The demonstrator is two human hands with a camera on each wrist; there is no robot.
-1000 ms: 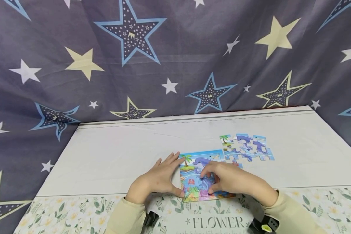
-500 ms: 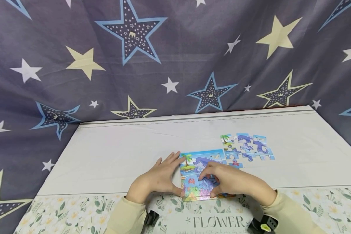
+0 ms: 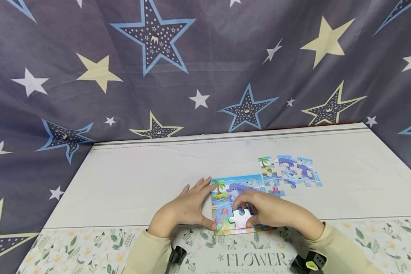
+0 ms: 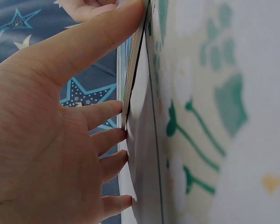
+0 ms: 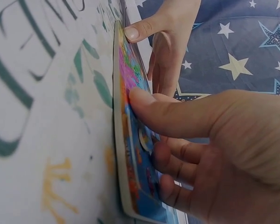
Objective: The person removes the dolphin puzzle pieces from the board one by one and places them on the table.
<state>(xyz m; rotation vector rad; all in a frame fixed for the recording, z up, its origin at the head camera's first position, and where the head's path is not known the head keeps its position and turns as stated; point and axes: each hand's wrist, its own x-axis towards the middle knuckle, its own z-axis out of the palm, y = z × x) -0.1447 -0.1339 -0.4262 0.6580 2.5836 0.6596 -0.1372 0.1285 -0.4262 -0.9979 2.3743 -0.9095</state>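
Observation:
A flat jigsaw board [image 3: 236, 178] with a printed dolphin, palm and crab picture lies in front of me. My left hand [image 3: 184, 210] spreads along its left side, with straight fingers on the cloth and at the edge and the thumb [image 4: 107, 25] on the near left corner. Over the board's lower right my right hand [image 3: 268, 208] pinches a jigsaw piece [image 3: 240, 219] between thumb and bent fingers. The piece shows bright white in the head view; whether from glare cannot be told. In the right wrist view a rounded piece edge [image 5: 145, 139] stands raised beside the fingers.
Several loose jigsaw pieces [image 3: 287, 171] with dolphin and palm parts lie in rows past the board's upper right. A crab piece [image 3: 276, 192] lies close to the board's right edge. A starry curtain [image 3: 205, 68] hangs behind the table [image 3: 140, 182].
The piece under my right fingers has turned from coloured to bright white, and its outline now stands out. The right hand has shifted slightly left; the left hand stays put.

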